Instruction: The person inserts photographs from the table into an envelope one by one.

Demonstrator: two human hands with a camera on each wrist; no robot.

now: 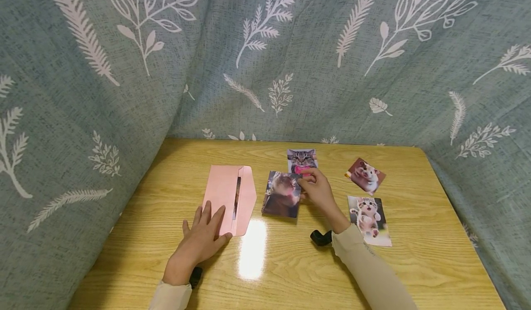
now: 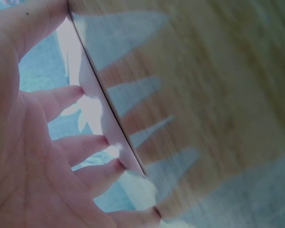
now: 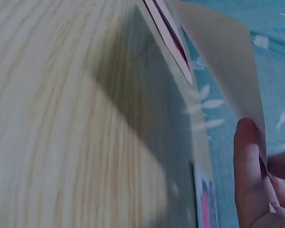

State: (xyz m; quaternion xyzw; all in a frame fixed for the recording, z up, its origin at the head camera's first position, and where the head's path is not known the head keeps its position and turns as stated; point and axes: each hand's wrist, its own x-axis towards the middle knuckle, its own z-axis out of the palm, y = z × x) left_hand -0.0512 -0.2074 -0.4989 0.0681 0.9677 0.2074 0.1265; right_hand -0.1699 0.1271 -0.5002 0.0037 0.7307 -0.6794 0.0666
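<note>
My right hand (image 1: 319, 192) pinches a photo card (image 1: 283, 195) by its right edge, its picture blurred by glare. In the right wrist view the plain back of that card (image 3: 228, 57) shows, lifted off the table between thumb and fingers (image 3: 249, 156). On the left, a pink envelope (image 1: 220, 185) lies with its flap to the right. Part of a dark picture (image 1: 237, 197) shows in its opening. My left hand (image 1: 205, 234) rests with spread fingers on the envelope's lower part; in the left wrist view the fingertips (image 2: 116, 164) touch the envelope's edge.
Behind the held card lies a photo of a tabby cat with a pink bow (image 1: 302, 159). To the right lie a hamster photo (image 1: 366, 176) and a kitten photo (image 1: 369, 220). A patterned blue-green cloth (image 1: 265, 70) hangs around the wooden table (image 1: 286, 273).
</note>
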